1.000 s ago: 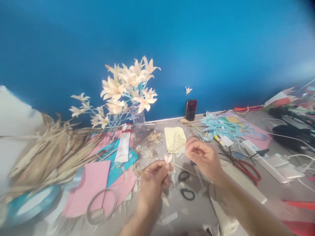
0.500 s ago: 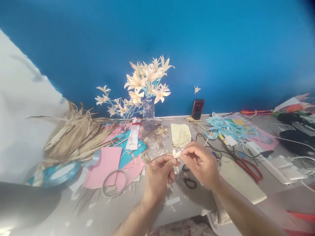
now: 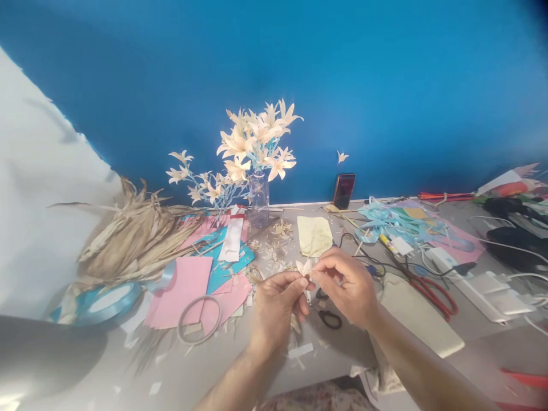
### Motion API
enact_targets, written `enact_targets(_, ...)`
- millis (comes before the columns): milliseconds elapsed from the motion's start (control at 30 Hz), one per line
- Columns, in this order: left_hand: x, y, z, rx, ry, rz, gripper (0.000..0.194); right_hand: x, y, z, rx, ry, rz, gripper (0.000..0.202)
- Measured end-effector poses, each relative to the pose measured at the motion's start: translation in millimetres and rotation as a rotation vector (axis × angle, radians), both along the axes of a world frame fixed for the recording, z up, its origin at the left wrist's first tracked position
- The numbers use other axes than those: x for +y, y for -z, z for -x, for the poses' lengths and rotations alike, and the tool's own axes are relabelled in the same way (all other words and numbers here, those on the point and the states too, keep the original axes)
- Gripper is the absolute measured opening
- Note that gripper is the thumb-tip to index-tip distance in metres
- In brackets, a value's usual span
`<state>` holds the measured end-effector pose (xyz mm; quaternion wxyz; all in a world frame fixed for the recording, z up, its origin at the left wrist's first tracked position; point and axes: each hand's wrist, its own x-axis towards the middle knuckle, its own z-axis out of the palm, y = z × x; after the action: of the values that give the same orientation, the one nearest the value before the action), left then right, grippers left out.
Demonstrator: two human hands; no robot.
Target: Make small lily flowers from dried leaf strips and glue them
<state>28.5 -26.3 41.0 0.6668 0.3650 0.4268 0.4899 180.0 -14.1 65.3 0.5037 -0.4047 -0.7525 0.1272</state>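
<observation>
Between my hands, above the middle of the table, is a small cream flower (image 3: 303, 267) with pointed petals. My left hand (image 3: 280, 297) pinches it at the base between thumb and forefinger, the other fingers curled below. My right hand (image 3: 349, 285) is closed at the flower's right side, thumb and forefinger pressed together at a petal's edge; the exact contact is too small to make out. Black-handled scissors (image 3: 330, 319) lie under my hands, their blades partly hidden. Behind stands a clear bottle (image 3: 259, 197) holding a bunch of finished cream flowers (image 3: 257, 134) on blue stems.
Dried husks (image 3: 141, 237) are heaped at left, with blue ribbon (image 3: 109, 302), pink paper (image 3: 184, 285) and a grey ring (image 3: 182, 319) near them. A phone (image 3: 344, 191) leans on the wall. Red-handled scissors (image 3: 440, 297), cables and a power strip (image 3: 471, 291) lie right.
The petals at my fingertips now stand spread more evenly apart. My right hand has shifted very slightly; my left hand keeps its pinch in nearly the same place.
</observation>
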Motion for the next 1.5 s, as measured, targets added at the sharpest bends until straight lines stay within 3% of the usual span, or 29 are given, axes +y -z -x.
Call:
enact_targets(633,0,-1.7,-1,0.134,-0.012,-0.078,0.032,6,9.4,-4,-0.01,-0.069,0.049,0.011)
enact_targets(733,0,0.9,0,0.116,-0.016,-0.087,0.034,5,11.8,-6,-0.017,-0.071,0.016,0.007)
enact_targets(867,0,4.5,1,0.004,0.027,-0.063,0.034,6,9.5,-10,-0.014,-0.026,-0.019,0.017)
enact_targets(967,0,8.2,2,-0.068,0.089,-0.046,0.032,9,3.3,-13,-0.057,-0.101,-0.053,0.026)
enact_targets(1100,0,11.5,4,-0.072,0.14,-0.045,0.03,12,-3.6,-16,-0.118,-0.217,-0.018,0.02)
enact_targets(1500,-11,7.5,4,0.256,0.01,-0.224,0.03,8,-12.7,-15,-0.267,-0.178,-0.049,0.013)
